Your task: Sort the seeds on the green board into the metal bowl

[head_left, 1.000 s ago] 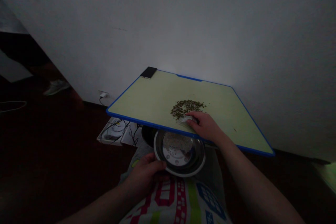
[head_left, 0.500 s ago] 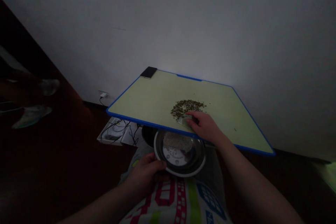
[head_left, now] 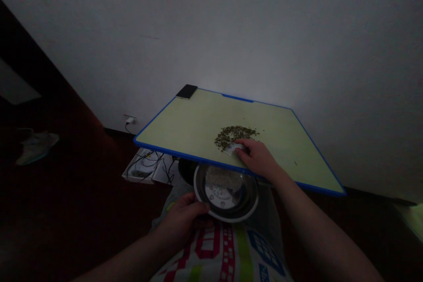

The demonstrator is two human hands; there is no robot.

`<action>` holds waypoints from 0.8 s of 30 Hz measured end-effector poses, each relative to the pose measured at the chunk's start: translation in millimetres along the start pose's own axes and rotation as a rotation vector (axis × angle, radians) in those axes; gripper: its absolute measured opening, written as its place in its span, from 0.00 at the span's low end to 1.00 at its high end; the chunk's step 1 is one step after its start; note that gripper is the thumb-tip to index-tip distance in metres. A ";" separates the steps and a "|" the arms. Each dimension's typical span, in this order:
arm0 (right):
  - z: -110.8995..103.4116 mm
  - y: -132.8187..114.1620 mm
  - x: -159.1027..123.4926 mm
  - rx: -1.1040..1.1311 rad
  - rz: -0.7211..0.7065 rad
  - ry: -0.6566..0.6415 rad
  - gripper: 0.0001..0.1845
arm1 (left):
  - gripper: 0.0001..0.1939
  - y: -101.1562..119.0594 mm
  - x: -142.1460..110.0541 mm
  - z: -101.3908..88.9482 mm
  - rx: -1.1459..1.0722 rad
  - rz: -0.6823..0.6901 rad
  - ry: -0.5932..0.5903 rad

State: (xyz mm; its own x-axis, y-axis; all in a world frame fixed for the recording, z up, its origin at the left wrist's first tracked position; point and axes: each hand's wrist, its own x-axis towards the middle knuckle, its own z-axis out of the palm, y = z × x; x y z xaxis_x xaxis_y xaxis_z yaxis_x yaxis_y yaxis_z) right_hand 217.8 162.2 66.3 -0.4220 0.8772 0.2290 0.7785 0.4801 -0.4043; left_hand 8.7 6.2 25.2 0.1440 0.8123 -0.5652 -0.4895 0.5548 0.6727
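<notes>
My left hand (head_left: 188, 212) is closed on the near left rim of a round metal bowl (head_left: 249, 211). The bowl sits over my lap, partly under the front edge of a pale yellow table (head_left: 185, 130) with a blue border. Inside it lies a pale, grainy mass (head_left: 223, 179). Over the table's front edge, my right hand (head_left: 256, 155) pinches a thin, whitish card-like piece (head_left: 230, 149) flat against the tabletop. The card touches the near side of a spread of small brown-green grains (head_left: 236, 134). My fingers cover part of the card.
A dark phone or tablet (head_left: 187, 91) lies at the table's far left corner. The wall (head_left: 231, 31) stands behind the table, with a plugged-in charger (head_left: 130, 120) low on it. A white box of cables (head_left: 142, 169) is on the floor. Another person's shoe (head_left: 38, 146) shows at left.
Both my hands, the bowl, the card and the grains stay nearly in place. At the left, the other person's legs and feet have shifted, and one shoe now shows lower down.
</notes>
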 end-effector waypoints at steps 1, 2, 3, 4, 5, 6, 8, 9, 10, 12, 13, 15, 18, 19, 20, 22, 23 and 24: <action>0.2 -0.1 0.6 -0.003 0.003 -0.004 0.18 | 0.14 0.0 -0.1 0.0 -0.002 0.001 -0.003; 0.3 -0.4 1.0 -0.005 0.005 -0.009 0.19 | 0.14 -0.2 -0.1 -0.1 -0.005 0.005 -0.006; 0.3 -0.8 1.5 -0.005 0.003 -0.012 0.19 | 0.14 -0.6 0.2 -0.3 -0.009 0.008 -0.008; 0.2 -1.3 1.8 -0.005 -0.001 -0.016 0.18 | 0.14 -1.0 0.5 -0.6 -0.012 0.011 -0.012; 0.0 -1.9 2.0 -0.003 -0.007 -0.019 0.18 | 0.13 -1.4 1.0 -0.9 -0.014 0.013 -0.015; -0.2 -2.5 2.1 -0.001 -0.012 -0.021 0.18 | 0.13 -1.6 1.4 -1.1 -0.014 0.014 -0.015; -0.8 -3.6 2.3 0.003 -0.023 -0.025 0.17 | 0.13 -1.7 2.2 -1.2 -0.010 0.012 -0.005; -1.0 -4.1 2.4 0.007 -0.026 -0.028 0.17 | 0.13 -1.5 2.5 -1.1 -0.006 0.013 0.002; -1.2 -4.4 2.6 0.012 -0.029 -0.032 0.17 | 0.13 -1.4 2.6 -1.0 -0.001 0.016 0.006; -0.9 -4.7 3.4 0.021 -0.040 -0.039 0.17 | 0.14 -1.0 2.7 -0.7 0.003 0.020 -0.002; -0.4 -4.8 4.2 0.022 -0.047 -0.043 0.17 | 0.14 -0.8 2.6 -0.5 0.001 0.022 -0.011; 0.8 -5.0 6.3 0.017 -0.066 -0.052 0.18 | 0.13 -0.7 2.4 -0.3 -0.004 0.023 -0.013; 2.5 -5.6 10.8 0.009 -0.113 -0.069 0.18 | 0.13 -1.0 2.4 -0.6 -0.009 0.022 -0.010; 2.9 -6.0 12.6 0.007 -0.136 -0.077 0.18 | 0.12 -1.2 2.4 -0.8 -0.008 0.023 -0.015; 3.3 -6.5 14.5 0.008 -0.163 -0.084 0.18 | 0.12 -1.4 2.4 -1.0 -0.007 0.025 -0.023; 4.0 -7.5 18.3 0.009 -0.220 -0.102 0.17 | 0.12 -1.5 2.1 -1.2 -0.003 0.028 -0.032; 4.4 -8.1 20.1 0.013 -0.249 -0.114 0.17 | 0.12 -1.3 1.7 -1.0 -0.001 0.029 -0.032; 4.9 -8.5 21.7 0.019 -0.279 -0.126 0.17 | 0.12 -1.0 1.2 -0.7 0.001 0.027 -0.029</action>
State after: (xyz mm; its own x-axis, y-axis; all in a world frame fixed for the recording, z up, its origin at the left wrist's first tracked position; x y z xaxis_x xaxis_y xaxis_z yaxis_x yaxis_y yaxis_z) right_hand 199.7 177.2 70.3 -0.6735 0.7050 0.2219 0.6161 0.7014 -0.3585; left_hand 8.7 6.4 23.5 0.1558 0.8320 -0.5324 -0.4924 0.5327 0.6883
